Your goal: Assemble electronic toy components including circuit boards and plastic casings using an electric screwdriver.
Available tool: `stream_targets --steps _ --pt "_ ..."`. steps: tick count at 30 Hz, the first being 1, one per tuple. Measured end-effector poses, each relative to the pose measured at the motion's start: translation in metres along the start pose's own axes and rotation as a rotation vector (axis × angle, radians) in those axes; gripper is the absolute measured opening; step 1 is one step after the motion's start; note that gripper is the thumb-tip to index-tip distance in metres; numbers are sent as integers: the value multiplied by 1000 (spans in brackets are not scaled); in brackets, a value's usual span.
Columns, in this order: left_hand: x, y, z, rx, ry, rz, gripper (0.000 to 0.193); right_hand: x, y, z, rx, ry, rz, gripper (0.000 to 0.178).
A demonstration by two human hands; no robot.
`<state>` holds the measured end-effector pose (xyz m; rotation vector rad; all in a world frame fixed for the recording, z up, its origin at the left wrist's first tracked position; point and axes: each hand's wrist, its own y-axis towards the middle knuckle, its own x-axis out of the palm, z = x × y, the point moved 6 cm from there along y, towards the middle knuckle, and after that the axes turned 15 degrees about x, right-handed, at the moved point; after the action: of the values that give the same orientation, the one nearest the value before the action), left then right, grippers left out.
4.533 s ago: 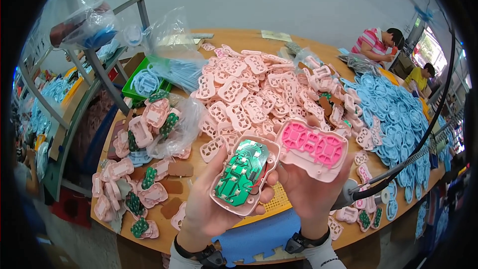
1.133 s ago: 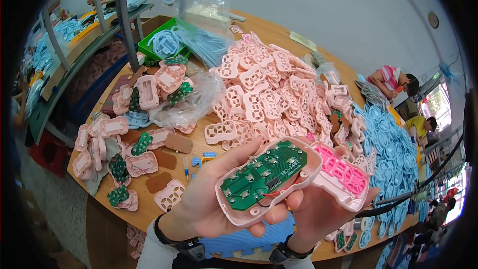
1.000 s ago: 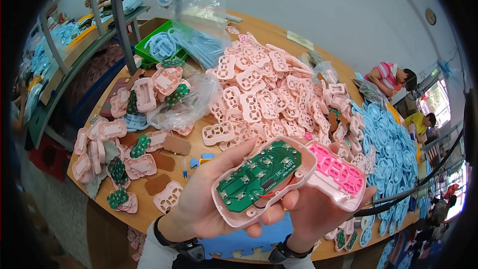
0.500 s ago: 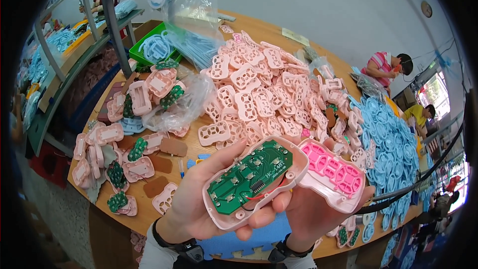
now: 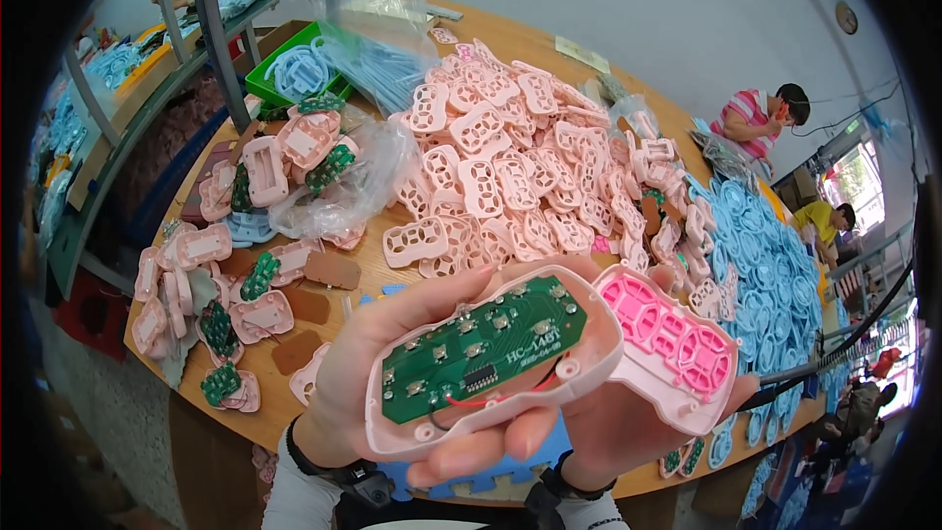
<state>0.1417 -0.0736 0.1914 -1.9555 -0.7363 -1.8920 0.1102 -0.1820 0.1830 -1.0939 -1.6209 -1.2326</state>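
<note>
My left hand (image 5: 363, 353) is wrapped round a pale pink plastic shell half (image 5: 589, 358). Inside that shell lies a green circuit board (image 5: 481, 344), parts facing up, with red and black wires along its lower edge. In my right hand (image 5: 608, 432) is the other shell half (image 5: 677, 402), inner side up, holding a bright pink button pad (image 5: 667, 334). The two halves are close beside each other, the right one partly behind the left one's edge. Much of my right hand's fingers is hidden behind its shell.
A heap of pale pink shell frames (image 5: 491, 177) covers the table's middle. Blue plastic parts (image 5: 765, 275) are piled at right. Shells with green boards (image 5: 260, 275) lie at left, near a green bin (image 5: 285, 59). A blue foam mat (image 5: 481, 481) is beneath my hands. People sit farther right.
Both shell halves have come closer to the camera, the left one shifting left and turning flatter, the right one moving slightly right. My grip on each looks the same.
</note>
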Motion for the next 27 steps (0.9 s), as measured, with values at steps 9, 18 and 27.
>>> stream_targets --steps 9,18,27 --pt "9 -2 -3 -50 -107 -143 54 36 3 1 7 -449 -128 88" --pt "20 0 23 393 498 -177 67 19 -4 -11 63 -426 -49 93" --pt "14 3 15 438 60 -379 73 27 6 2 -117 -385 80 88"
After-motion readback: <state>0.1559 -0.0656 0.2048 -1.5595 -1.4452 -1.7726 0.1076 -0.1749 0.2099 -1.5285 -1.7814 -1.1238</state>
